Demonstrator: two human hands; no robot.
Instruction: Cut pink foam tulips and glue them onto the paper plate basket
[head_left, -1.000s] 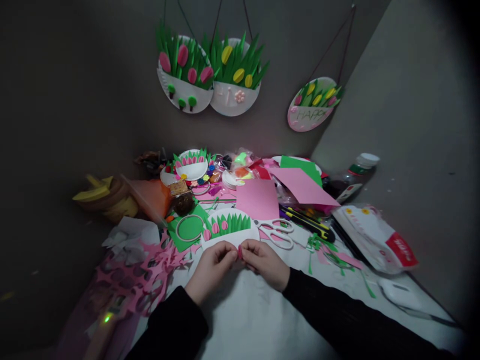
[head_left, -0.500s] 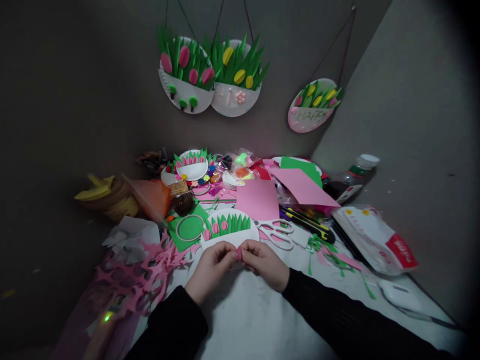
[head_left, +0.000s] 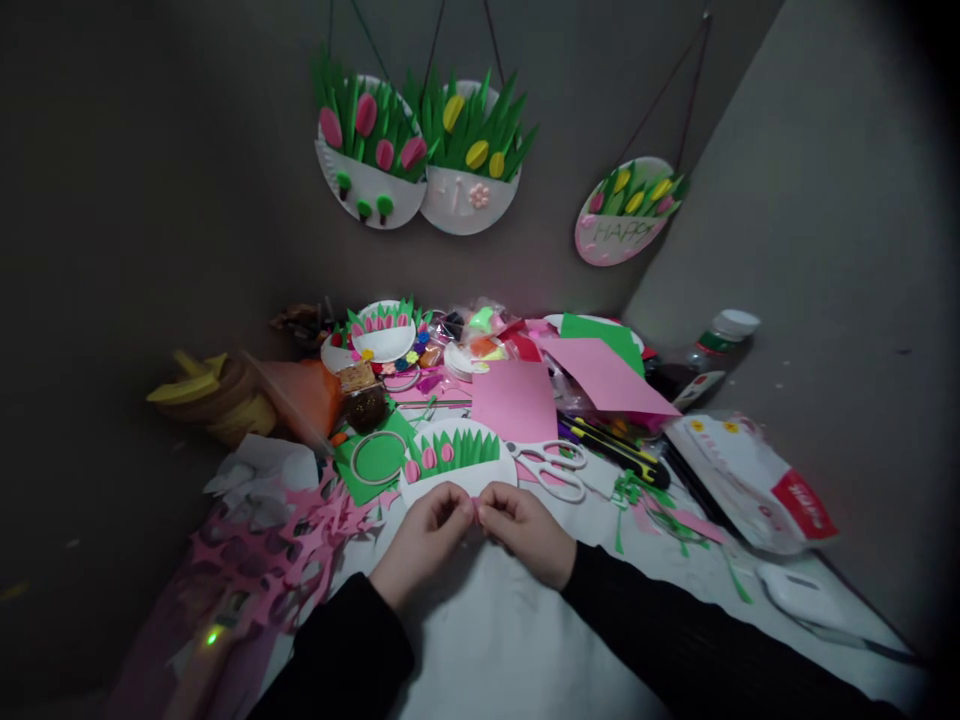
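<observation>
My left hand (head_left: 431, 535) and my right hand (head_left: 525, 530) meet at the fingertips over the near part of the table. Pinched between both is a small pink paper piece (head_left: 475, 508), mostly covered by my fingers. Just beyond them lies a white paper plate (head_left: 457, 485) with green paper grass (head_left: 469, 450) and a few pink paper tulips (head_left: 429, 458) on its left side. White-handled scissors (head_left: 551, 465) rest against the plate's right. On its left, a roll of tape (head_left: 379, 458) lies on green paper (head_left: 367, 485).
Pink paper scraps (head_left: 277, 550) heap at the left. Pink sheets (head_left: 516, 400), a cutter knife (head_left: 622, 450), a bottle (head_left: 705, 350) and a white-red packet (head_left: 750, 480) lie behind and right. Decorated plates (head_left: 472, 205) hang on the wall. A lit green light (head_left: 212, 636) glows lower left.
Both hands stay together at nearly the same spot. The pink paper piece has turned slightly and shows less between my fingertips.
</observation>
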